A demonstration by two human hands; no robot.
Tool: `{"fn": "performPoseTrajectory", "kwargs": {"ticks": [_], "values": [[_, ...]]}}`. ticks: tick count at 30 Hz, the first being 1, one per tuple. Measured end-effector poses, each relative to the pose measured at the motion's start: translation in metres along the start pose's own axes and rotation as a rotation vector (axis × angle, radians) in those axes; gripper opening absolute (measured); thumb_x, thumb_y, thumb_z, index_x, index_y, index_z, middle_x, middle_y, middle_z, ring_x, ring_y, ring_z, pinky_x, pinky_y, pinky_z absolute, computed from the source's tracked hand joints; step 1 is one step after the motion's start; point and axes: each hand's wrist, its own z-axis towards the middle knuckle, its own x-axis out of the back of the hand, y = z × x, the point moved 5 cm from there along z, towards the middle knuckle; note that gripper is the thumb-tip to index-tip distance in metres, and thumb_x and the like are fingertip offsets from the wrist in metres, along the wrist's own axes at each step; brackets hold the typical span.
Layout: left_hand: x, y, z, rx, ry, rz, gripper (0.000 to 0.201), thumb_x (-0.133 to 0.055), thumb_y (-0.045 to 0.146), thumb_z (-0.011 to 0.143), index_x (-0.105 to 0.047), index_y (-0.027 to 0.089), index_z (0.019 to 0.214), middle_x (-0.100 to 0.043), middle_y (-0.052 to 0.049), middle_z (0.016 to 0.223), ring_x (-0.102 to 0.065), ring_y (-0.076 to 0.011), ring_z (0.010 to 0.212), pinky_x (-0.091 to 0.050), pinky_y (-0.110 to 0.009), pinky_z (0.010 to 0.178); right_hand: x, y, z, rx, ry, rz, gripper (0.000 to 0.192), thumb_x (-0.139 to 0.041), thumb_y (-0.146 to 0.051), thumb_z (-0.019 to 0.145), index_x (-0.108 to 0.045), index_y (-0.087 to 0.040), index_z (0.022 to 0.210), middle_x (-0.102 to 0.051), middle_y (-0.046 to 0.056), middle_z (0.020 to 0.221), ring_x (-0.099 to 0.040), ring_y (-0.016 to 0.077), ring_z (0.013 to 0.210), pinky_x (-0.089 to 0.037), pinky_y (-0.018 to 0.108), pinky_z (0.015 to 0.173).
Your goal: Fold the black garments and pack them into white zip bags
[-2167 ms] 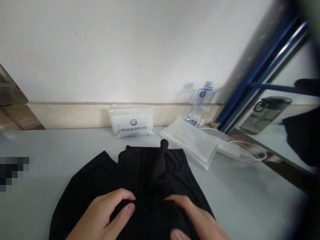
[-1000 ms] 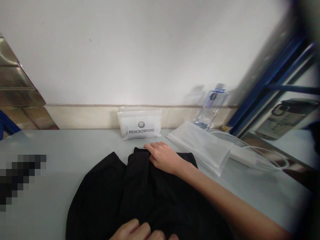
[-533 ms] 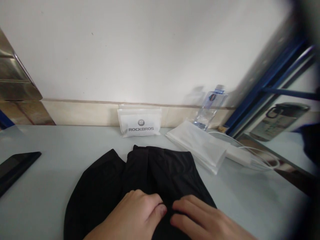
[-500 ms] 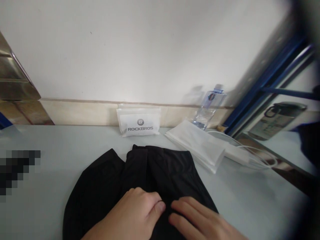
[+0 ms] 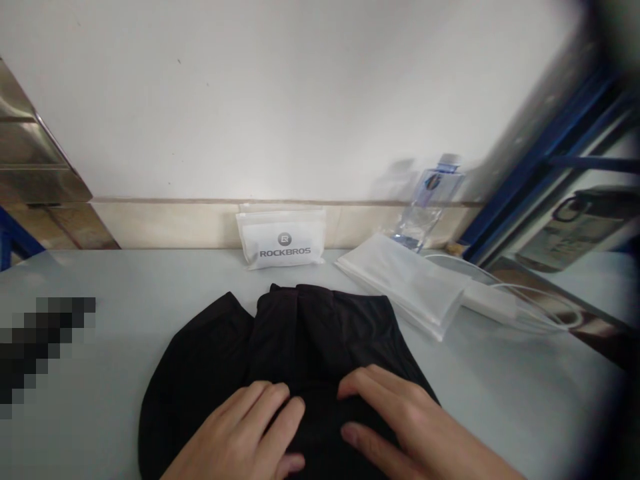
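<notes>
Plain white wall point(image 5: 280, 100) at back, w/ pale blue-grey flat tabletop point(image 5: 520, 387) in front of it. Black soft cloth garment point(image 5: 280, 340) lies bunched & creased mid-table, in front of the person, nr edge cut off by the frame. Shiny brown-gold panel point(image 5: 35, 147) at far L; blue metal frame point(image 5: 545, 160) slants up at R.

R hand point(image 5: 400, 413) is over the garment's R part: fingers bent, thumb well apart from index, black cloth showing in the gap. Fingertips seem to rest on the cloth; nothing visibly pinched. L hand point(image 5: 245, 427) is on the garment just L of it, palm down, fingers loosely curled & slightly spread, thumb tip apart from index, cloth btwn. Can't tell how hard either presses. Hands don't touch each other.

Flat frosted-white plastic pouch point(image 5: 410, 280) lies behind garment, to R. White zip-top plastic pouch marked ROCKBROS point(image 5: 283, 237) stands nr wall, behind garment. Clear blue-tinted plastic bottle point(image 5: 431, 193) stands behind flat pouch. White rectangular block point(image 5: 490, 300) lies just R of flat pouch.
</notes>
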Motion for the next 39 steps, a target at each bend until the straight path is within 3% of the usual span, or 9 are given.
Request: {"fn": "performPoseTrajectory", "kwargs": {"ticks": [5, 8, 12, 15, 21, 25, 30, 35, 39], "values": [[-0.015, -0.018, 0.014, 0.238, -0.37, -0.3, 0.013, -0.05, 0.024, 0.089, -0.063, 0.02, 0.088, -0.065, 0.0, 0.081, -0.059, -0.017, 0.076, -0.046, -0.029, 0.072, 0.016, -0.004, 0.003, 0.116, 0.076, -0.16, 0.027, -0.063, -0.014, 0.074, -0.061, -0.021, 0.101, -0.066, 0.005, 0.104, -0.063, 0.0201, 0.091, -0.053, 0.029, 0.075], [-0.017, -0.029, 0.022, 0.311, -0.45, -0.46, 0.015, -0.049, 0.024, 0.09, -0.061, 0.02, 0.083, -0.062, 0.002, 0.08, -0.057, -0.0148, 0.079, -0.043, -0.028, 0.077, 0.014, -0.014, 0.0, 0.226, 0.14, -0.325, 0.035, -0.066, -0.011, 0.068, -0.062, -0.021, 0.101, -0.066, 0.007, 0.106, -0.061, 0.0258, 0.094, -0.053, 0.036, 0.077], [-0.025, -0.042, 0.032, 0.396, -0.452, -0.623, 0.033, -0.039, 0.032, 0.095, -0.059, 0.018, 0.073, -0.059, 0.003, 0.075, -0.056, -0.0103, 0.07, -0.043, -0.021, 0.066, 0.002, -0.018, 0.004, 0.239, 0.103, -0.455, 0.026, -0.063, -0.005, 0.071, -0.063, -0.018, 0.094, -0.068, 0.006, 0.09, -0.062, 0.0262, 0.081, -0.053, 0.04, 0.071], [-0.028, -0.051, 0.038, 0.43, -0.348, -0.547, 0.023, -0.04, 0.029, 0.094, -0.061, 0.02, 0.094, -0.063, 0.001, 0.088, -0.06, -0.0132, 0.082, -0.046, -0.025, 0.075, 0.003, -0.007, 0.016, 0.137, 0.009, -0.303, 0.02, -0.057, -0.008, 0.08, -0.061, -0.018, 0.097, -0.066, 0.005, 0.092, -0.061, 0.0222, 0.083, -0.051, 0.036, 0.073], [-0.006, -0.03, 0.035, 0.074, -0.028, -0.088, 0.02, -0.042, 0.017, 0.091, -0.061, 0.018, 0.097, -0.065, -0.005, 0.093, -0.06, -0.0223, 0.084, -0.049, -0.038, 0.074, 0.013, 0.02, 0.051, 0.07, -0.201, 0.009, 0.02, -0.046, -0.027, 0.092, -0.059, -0.018, 0.103, -0.064, 0.005, 0.094, -0.059, 0.0188, 0.089, -0.045, 0.032, 0.079], [-0.018, -0.019, 0.027, -0.013, -0.154, -0.032, 0.022, -0.057, 0.019, 0.084, -0.057, 0.013, 0.105, -0.064, -0.008, 0.104, -0.06, -0.0251, 0.091, -0.052, -0.039, 0.076, 0.013, 0.031, 0.065, 0.084, -0.263, 0.152, 0.023, -0.046, -0.034, 0.092, -0.061, -0.017, 0.099, -0.062, 0.004, 0.095, -0.058, 0.0159, 0.088, -0.045, 0.028, 0.079], [-0.031, -0.027, 0.037, 0.063, -0.357, -0.05, 0.018, -0.05, 0.012, 0.086, -0.057, 0.014, 0.103, -0.061, -0.009, 0.103, -0.058, -0.0258, 0.093, -0.05, -0.041, 0.079, 0.023, 0.026, 0.056, 0.083, -0.044, 0.007, 0.017, -0.052, -0.032, 0.089, -0.057, -0.021, 0.102, -0.057, 0.003, 0.102, -0.053, 0.0169, 0.096, -0.042, 0.032, 0.086], [-0.029, -0.053, 0.064, 0.2, -0.445, -0.325, 0.016, -0.042, 0.016, 0.091, -0.058, 0.017, 0.092, -0.063, -0.005, 0.093, -0.06, -0.0206, 0.088, -0.047, -0.034, 0.079, 0.019, -0.002, 0.044, 0.212, -0.05, -0.153, 0.022, -0.062, -0.025, 0.082, -0.056, -0.02, 0.102, -0.057, 0.004, 0.108, -0.049, 0.02, 0.104, -0.038, 0.035, 0.093], [-0.038, -0.08, 0.08, 0.313, -0.401, -0.46, 0.021, -0.041, 0.024, 0.092, -0.061, 0.023, 0.084, -0.066, 0.001, 0.081, -0.062, -0.0159, 0.078, -0.046, -0.025, 0.07, 0.012, 0.002, 0.061, 0.145, -0.06, -0.208, 0.019, -0.058, -0.016, 0.082, -0.056, -0.015, 0.101, -0.061, 0.009, 0.1, -0.053, 0.0234, 0.095, -0.04, 0.038, 0.085]]}}
